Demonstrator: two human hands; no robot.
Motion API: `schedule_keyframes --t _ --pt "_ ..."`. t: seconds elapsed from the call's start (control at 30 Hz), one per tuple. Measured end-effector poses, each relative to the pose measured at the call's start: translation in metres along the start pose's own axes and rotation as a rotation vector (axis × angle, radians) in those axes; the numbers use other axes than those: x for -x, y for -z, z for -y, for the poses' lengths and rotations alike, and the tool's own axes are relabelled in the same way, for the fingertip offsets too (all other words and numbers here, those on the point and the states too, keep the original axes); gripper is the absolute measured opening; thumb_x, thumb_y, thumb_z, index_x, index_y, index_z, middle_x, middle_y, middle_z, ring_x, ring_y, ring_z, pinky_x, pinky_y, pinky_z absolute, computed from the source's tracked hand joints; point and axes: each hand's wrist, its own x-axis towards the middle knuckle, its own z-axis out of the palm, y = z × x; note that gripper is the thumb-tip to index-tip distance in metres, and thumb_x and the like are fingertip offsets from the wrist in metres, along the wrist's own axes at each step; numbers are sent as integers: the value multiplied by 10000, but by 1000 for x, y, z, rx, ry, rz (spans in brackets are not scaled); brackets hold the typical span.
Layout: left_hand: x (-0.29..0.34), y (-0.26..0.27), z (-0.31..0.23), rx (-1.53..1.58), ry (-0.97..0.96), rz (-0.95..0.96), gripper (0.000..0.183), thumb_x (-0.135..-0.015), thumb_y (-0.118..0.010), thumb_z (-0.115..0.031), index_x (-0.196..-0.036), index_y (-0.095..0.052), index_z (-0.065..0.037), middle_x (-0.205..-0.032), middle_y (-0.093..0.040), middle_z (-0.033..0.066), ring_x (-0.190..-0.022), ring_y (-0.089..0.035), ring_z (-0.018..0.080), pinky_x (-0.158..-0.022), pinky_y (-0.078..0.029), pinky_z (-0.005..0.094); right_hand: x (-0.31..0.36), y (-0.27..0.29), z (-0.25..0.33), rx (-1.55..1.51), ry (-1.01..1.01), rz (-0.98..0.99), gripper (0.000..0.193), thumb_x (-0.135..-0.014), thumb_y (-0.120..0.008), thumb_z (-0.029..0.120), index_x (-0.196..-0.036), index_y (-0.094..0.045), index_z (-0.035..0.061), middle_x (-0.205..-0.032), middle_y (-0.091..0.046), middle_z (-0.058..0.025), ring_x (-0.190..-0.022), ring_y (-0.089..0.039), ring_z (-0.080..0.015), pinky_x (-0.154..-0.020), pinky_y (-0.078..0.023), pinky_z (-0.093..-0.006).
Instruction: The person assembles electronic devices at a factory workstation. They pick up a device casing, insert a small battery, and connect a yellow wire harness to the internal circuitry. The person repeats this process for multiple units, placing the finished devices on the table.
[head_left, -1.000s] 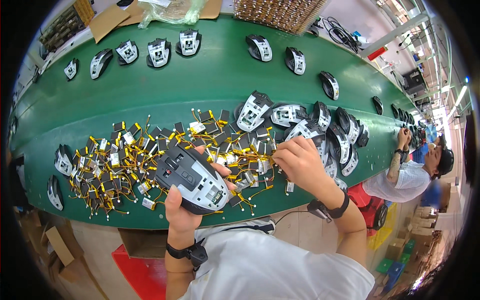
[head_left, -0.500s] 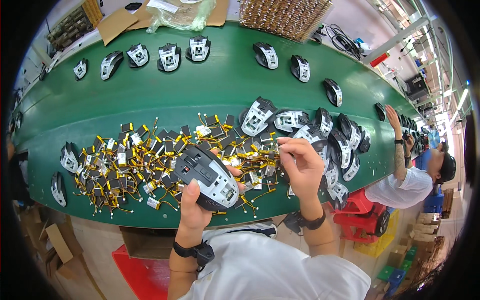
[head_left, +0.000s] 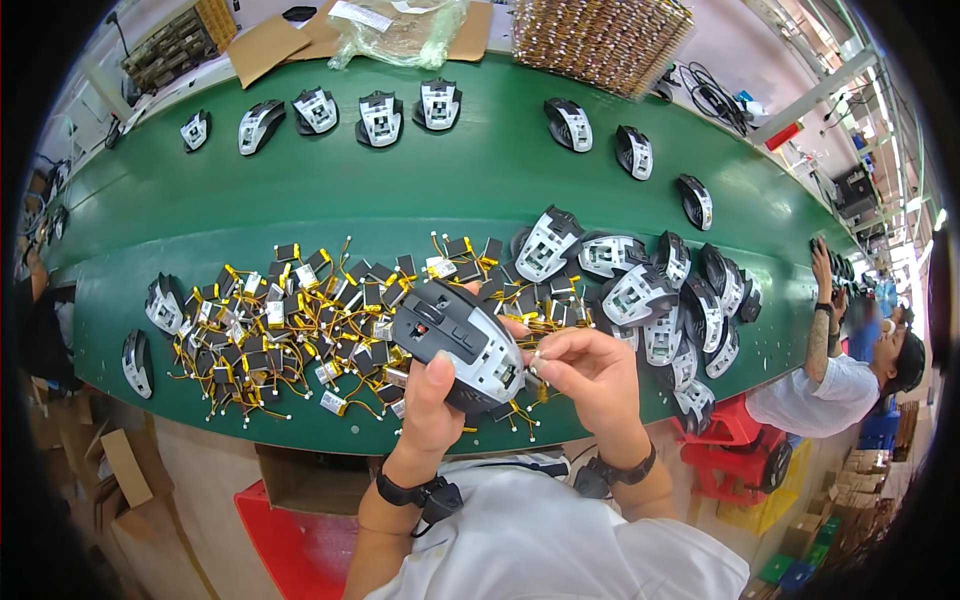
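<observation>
My left hand (head_left: 428, 412) is wrapped around a black and light-grey computer mouse (head_left: 458, 345), its thumb on the near side. Several cutouts show in the grey part of the mouse. At its right end, my right hand (head_left: 597, 378) pinches a small white connector (head_left: 537, 360) close to the shell. Whether the connector touches the mouse is too small to tell. Beneath and left of the mouse spreads a heap of small battery packs (head_left: 232, 362) with yellow tape, thin wires and white plugs.
More mice (head_left: 640, 295) crowd together right of my hands. A spaced row of mice (head_left: 380, 120) runs along the far part of the green table (head_left: 480, 180). At the far right a co-worker (head_left: 850, 375) reaches over the table. A red stool (head_left: 715, 450) stands below the edge.
My right hand has come down and left to the end of the mouse. The mouse, still in my left hand, has shifted slightly right in view, as has the whole scene.
</observation>
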Motion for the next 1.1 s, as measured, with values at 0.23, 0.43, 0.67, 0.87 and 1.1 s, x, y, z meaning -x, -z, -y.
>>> schedule_keyframes --t 0.23,0.43,0.67,0.87,1.1 --pt "1 -6 -2 -75 -29 -100 869 -883 -484 -624 -1474 -277 -22 -1159 -589 243 -962 -675 335 -829 -570 431 6 -8 3 121 97 55 158 -856 -667 -68 -1015 -672 -67 -1008 -668 -121 -907 -636 -162 -824 -518 -293" --pt "3 1 -5 64 -38 -50 917 -839 -636 -550 -1490 -235 -44 -1208 -565 232 -1021 -664 330 -885 -564 432 0 -2 0 -142 -195 14 188 -858 -728 28 -1010 -652 -54 -1014 -689 -125 -864 -653 -131 -808 -531 -275" --pt "2 3 -5 64 -72 -28 921 -840 -637 -548 -1487 -232 -33 -1210 -567 232 -1029 -659 327 -904 -553 441 -1 -9 6 -2 -134 59 261 -830 -743 -4 -1077 -668 -41 -1005 -699 -114 -871 -661 -152 -839 -527 -294" --pt "5 7 -8 82 -63 -8 909 -849 -628 -549 -1486 -235 -33 -1219 -570 232 -1031 -656 325 -904 -550 444 -3 -21 26 434 142 88 235 -772 -779 -8 -991 -697 25 -924 -711 -78 -797 -657 -139 -754 -501 -275" --pt "6 -2 -11 -78 0 -109 831 -909 -423 -625 -1439 -338 10 -1117 -640 235 -975 -665 237 -850 -542 334 -25 -20 54 1218 906 514 335 -688 -719 47 -1023 -703 51 -882 -692 -27 -675 -560 -152 -642 -416 -298"
